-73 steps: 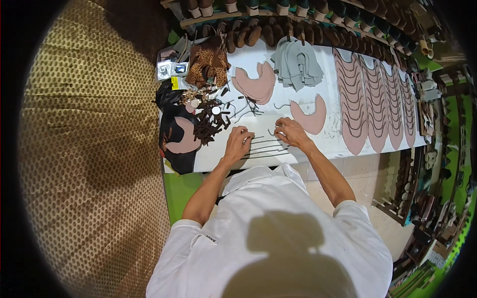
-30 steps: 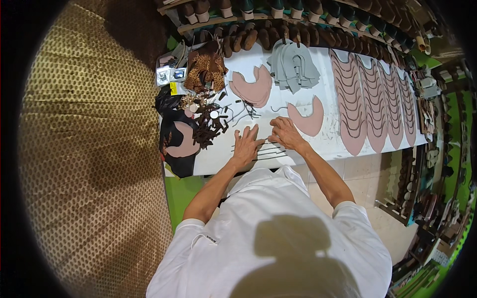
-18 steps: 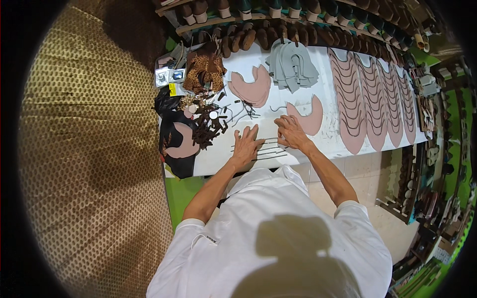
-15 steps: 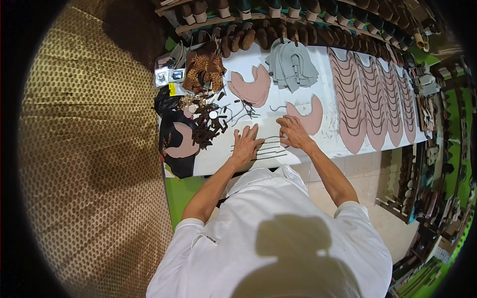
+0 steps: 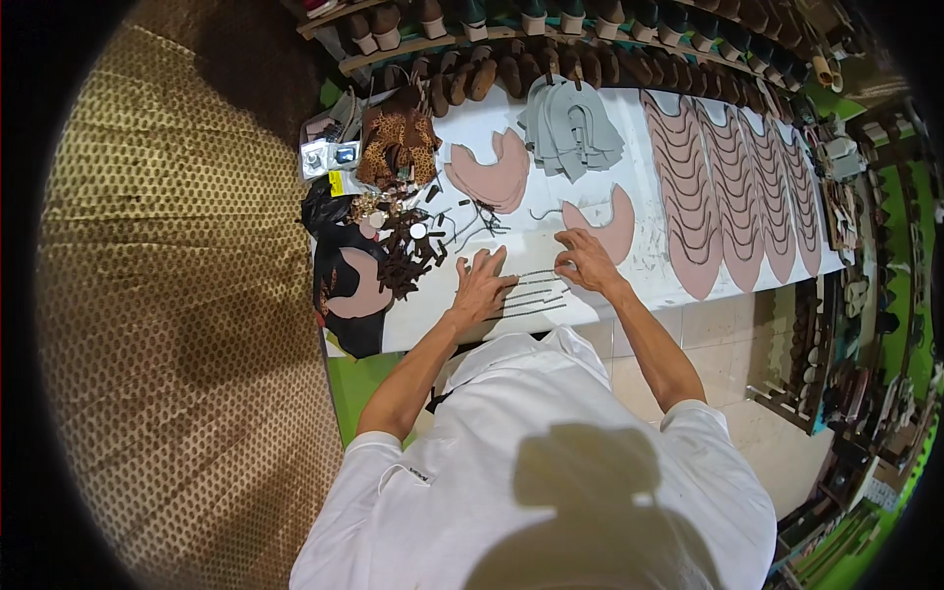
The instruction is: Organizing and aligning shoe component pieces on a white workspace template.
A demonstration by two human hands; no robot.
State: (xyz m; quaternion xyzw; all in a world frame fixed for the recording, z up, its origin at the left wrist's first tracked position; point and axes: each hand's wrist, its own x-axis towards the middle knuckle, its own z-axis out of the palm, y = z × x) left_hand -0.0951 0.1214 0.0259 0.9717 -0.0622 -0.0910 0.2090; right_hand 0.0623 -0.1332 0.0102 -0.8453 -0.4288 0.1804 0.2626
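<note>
Several thin dark strips (image 5: 536,294) lie roughly parallel on the white table near its front edge. My left hand (image 5: 482,287) rests over their left ends, fingers spread, thumb beside the uppermost strip. At the right ends, my right hand (image 5: 590,264) hovers low with bent fingers apart, its thumb and index tips by the same strip. Just beyond it is a pink U-shaped piece (image 5: 615,231), with a thin dark curved strip (image 5: 544,213) at its left. A stack of pink U-shaped pieces (image 5: 495,177) sits farther back.
Dark short scraps (image 5: 408,261) are heaped on the left, near black material (image 5: 359,332) and leopard-print pieces (image 5: 403,147). Grey cut pieces (image 5: 570,128) lie at the back. Rows of overlapping pink pieces (image 5: 703,280) cover the right. Shoe racks (image 5: 551,44) line the far side.
My right hand's fingers have drawn in slightly near the strip ends. My left hand has stayed almost in place. The whole view has shifted a little.
</note>
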